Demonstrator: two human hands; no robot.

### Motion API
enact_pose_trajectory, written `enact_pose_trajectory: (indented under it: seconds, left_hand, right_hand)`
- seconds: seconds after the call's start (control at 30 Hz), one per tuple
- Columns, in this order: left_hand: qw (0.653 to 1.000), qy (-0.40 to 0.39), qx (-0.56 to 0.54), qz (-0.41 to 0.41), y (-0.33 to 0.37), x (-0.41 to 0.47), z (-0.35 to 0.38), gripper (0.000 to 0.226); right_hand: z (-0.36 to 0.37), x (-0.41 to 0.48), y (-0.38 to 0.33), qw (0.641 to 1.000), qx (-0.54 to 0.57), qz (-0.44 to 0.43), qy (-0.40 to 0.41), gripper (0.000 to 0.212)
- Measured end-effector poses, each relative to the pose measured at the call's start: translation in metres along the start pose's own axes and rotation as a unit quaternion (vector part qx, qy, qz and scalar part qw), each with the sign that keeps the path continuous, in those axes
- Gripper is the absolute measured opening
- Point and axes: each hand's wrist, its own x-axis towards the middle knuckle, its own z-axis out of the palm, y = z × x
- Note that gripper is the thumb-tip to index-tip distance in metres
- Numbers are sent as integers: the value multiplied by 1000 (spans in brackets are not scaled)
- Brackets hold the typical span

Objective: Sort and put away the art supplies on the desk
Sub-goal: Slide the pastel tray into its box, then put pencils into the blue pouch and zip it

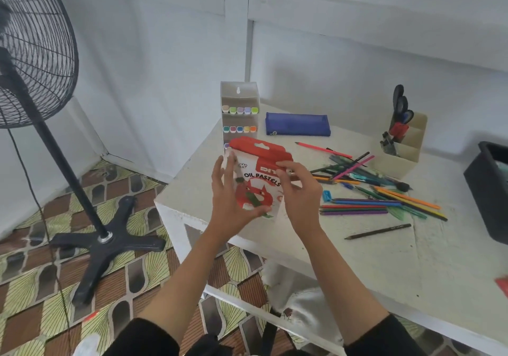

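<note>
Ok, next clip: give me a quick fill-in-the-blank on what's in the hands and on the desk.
1. The left hand and the right hand hold a red and white box printed OIL ____.
2. The zipped pencil case lying near the wall is ____ in colour.
3. Standing handles-up in the beige organizer is a pair of ____.

Missing words: pastels; blue; scissors.
</note>
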Motion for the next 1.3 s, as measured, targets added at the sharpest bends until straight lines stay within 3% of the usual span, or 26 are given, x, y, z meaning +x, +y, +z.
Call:
enact_pose_trajectory:
  seconds: [0.23,0.37,0.5,0.63,0.73,0.83,1.07,1.3]
  left_hand:
    - [981,-46,178,-58,14,14,25,131]
    - [958,-188,211,-37,5,26,20,131]
    - [898,-333,284,45,-9,38,5,129]
    - [807,-461,360,82,-18,51,-4,127]
    - [757,-513,395,89,-24,61,-6,127]
    - [733,-539,406,88,-25,70,-7,128]
    - [726,-567,387,47,-28,83,-6,126]
    - [848,-478,227,29,-21,83,14,75]
  right_hand:
    - [-7,2,-8,990,55,128,23,4]
    - [-17,-7,4,971,117,207,-1,8]
    - [-32,-16,25,977,67,202,-1,10]
    - [-48,-24,50,969,23,244,25,23]
    - [-62,-27,63,962,3,267,53,20]
    - [-75,-29,70,961,-10,268,63,18]
    - [-90,-27,78,958,-34,281,54,22]
    - [-93,-22,80,956,-33,287,57,32]
